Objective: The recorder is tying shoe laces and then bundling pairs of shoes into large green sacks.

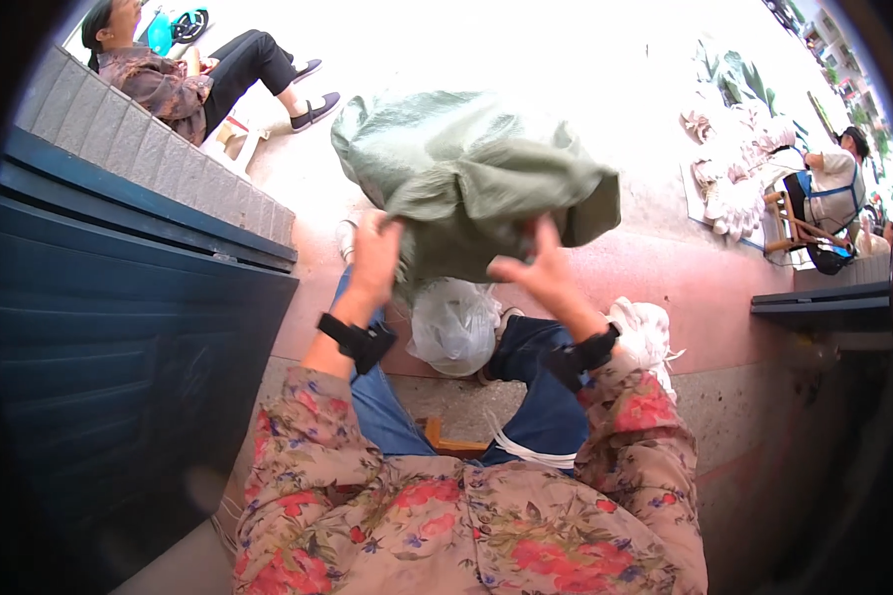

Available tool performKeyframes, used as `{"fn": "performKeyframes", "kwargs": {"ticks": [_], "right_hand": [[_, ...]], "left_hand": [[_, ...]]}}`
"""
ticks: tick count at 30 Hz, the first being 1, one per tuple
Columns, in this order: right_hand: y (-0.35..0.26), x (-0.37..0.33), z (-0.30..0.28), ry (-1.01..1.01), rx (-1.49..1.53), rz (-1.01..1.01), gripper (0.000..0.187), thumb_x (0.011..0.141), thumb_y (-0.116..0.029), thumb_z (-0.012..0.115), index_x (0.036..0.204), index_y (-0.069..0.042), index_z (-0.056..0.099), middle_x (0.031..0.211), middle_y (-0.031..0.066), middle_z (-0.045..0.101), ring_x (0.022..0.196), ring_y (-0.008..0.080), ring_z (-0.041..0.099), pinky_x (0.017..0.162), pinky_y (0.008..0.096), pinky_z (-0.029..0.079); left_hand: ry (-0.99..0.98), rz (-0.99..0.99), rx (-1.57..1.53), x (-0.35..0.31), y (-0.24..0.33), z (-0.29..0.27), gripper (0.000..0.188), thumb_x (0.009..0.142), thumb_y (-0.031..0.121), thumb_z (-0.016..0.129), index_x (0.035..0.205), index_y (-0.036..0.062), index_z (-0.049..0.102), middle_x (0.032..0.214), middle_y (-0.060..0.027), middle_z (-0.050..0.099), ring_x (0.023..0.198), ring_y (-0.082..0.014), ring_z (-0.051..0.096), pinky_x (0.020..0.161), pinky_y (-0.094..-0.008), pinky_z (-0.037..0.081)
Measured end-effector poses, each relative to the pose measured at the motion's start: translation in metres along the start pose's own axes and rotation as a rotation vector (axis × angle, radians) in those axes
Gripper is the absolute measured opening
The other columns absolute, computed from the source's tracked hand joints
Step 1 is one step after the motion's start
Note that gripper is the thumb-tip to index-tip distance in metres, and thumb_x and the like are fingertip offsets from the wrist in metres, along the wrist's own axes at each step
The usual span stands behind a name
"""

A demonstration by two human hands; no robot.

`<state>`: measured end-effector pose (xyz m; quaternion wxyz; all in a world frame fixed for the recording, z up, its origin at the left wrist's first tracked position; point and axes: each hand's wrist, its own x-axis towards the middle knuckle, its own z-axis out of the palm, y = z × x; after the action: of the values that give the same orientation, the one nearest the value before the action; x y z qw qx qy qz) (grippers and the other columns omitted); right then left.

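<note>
- Green sack (456, 164): bunched out ahead of the person, just beyond the pale plastic bag (453, 327) between the legs (541, 367).
- Its limp material would likely handle best with both sides of the near edge pinched evenly.
- Left hand (375, 260): fingers curled at the sack's left edge; blurred, so I cannot tell whether it grips.
- Right hand (543, 263): thumb spread wide, apparently holding nothing; both forearms reach forward.

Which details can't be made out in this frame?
In the head view:
Inside of the large, shiny grey-green sack: hidden by its folds.
Contents of the translucent white plastic bag: veiled by crinkled film.
Right hand: blur leaves contact with the sack unclear.
Left hand: blur obscures whether it grips.
</note>
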<state>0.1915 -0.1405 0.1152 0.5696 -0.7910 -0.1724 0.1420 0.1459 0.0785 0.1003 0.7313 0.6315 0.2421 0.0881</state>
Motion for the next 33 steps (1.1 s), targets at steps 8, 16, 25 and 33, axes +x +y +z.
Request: {"fn": "performKeyframes", "kwargs": {"ticks": [8,16,25,33], "right_hand": [[0.008,-0.077,0.036,-0.170,0.543,0.202,0.023,0.079,-0.007,0.054,0.101,-0.002,0.055,0.092,0.0009,0.056,0.082,0.0096,0.051,0.074,0.0281,0.043],[0.005,-0.077,-0.094,0.126,1.382,-0.131,0.039,0.089,-0.028,0.038,0.120,-0.005,0.040,0.119,0.0090,0.047,0.109,0.0253,0.045,0.095,0.0431,0.035],[-0.051,-0.064,-0.065,-0.044,1.450,-0.124,0.039,0.088,-0.029,0.042,0.120,-0.006,0.041,0.121,0.0082,0.046,0.111,0.0251,0.043,0.097,0.0427,0.032],[-0.023,-0.033,-0.131,0.227,1.069,-0.012,0.035,0.088,-0.026,0.041,0.113,-0.003,0.048,0.115,0.0121,0.051,0.105,0.0284,0.049,0.092,0.0452,0.038]], "left_hand": [[-0.527,0.291,0.290,-0.121,0.047,0.054,0.020,0.081,0.016,0.057,0.090,0.0012,0.047,0.073,-0.0044,0.049,0.069,-0.0129,0.048,0.066,-0.0266,0.041],[-0.403,0.527,0.969,-0.033,-0.060,-0.027,0.084,0.062,0.025,0.073,0.129,0.0044,0.027,0.126,-0.0179,0.033,0.119,-0.0309,0.031,0.097,-0.0374,0.027],[-0.152,0.603,0.835,0.026,-0.088,-0.009,0.048,0.066,0.004,0.055,0.113,0.0038,0.045,0.108,-0.0207,0.047,0.099,-0.0348,0.046,0.085,-0.0391,0.039],[-0.185,0.155,-0.155,0.015,0.096,-0.052,0.024,0.081,0.003,0.037,0.098,0.0011,0.053,0.071,-0.0019,0.057,0.049,-0.0073,0.048,0.042,-0.0200,0.037]]}}
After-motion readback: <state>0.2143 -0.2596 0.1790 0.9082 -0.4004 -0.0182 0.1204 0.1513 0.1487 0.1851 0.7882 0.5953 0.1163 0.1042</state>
